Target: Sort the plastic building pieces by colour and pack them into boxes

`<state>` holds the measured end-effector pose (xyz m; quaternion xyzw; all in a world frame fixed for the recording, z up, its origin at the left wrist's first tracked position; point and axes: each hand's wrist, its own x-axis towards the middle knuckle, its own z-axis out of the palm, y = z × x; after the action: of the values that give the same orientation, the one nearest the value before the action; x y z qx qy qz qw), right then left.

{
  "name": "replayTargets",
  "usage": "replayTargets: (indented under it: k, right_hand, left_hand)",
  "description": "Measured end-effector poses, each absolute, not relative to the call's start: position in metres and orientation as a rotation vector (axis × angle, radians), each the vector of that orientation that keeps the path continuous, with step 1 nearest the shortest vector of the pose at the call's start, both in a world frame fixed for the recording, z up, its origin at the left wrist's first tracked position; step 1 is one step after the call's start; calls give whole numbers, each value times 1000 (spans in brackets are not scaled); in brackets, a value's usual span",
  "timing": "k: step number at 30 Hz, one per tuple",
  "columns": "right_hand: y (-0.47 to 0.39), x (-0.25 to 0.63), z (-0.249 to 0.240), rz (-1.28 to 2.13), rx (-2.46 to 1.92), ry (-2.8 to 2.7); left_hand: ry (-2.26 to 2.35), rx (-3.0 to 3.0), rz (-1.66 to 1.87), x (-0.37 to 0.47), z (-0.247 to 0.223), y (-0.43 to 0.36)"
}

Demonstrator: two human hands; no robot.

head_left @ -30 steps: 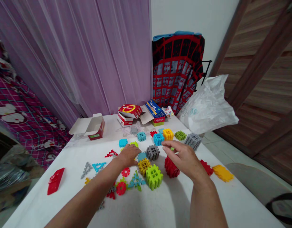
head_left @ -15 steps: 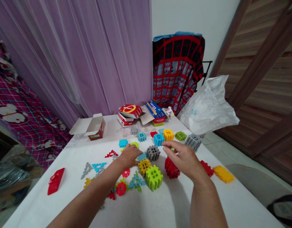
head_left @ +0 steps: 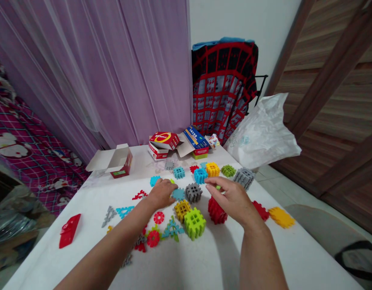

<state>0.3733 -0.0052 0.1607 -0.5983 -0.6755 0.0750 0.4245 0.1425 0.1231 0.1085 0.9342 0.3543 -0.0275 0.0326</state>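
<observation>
Left hand [head_left: 163,193]: palm down at the light-blue piece [head_left: 178,195]; grip cannot be determined. Right hand [head_left: 232,197]: thumb and forefinger apart, partly covering the red block [head_left: 216,212]. Dark gray block [head_left: 193,193]: on the surface [head_left: 179,266], between both hands. Lime-green block [head_left: 194,224]: nearer.

We have a light-blue notched plate [head_left: 179,194] lying flat, a dark grey windowed block [head_left: 193,193] just to its right, a thick red toothed block [head_left: 216,212] nearer us and partly hidden, and a bright blue windowed block [head_left: 200,176] farther back.
</observation>
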Motion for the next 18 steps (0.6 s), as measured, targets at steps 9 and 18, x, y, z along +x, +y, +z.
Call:
replayTargets:
  k: [9, 18]
  right_hand:
    - [-5, 374, 160, 197, -1504, -1696]
    - [-3, 373, 157, 231, -1508, -1702]
  left_hand:
    - [1441, 2780, -41, 100, 130, 141]
    - [1901, 2581, -250, 36, 128, 172]
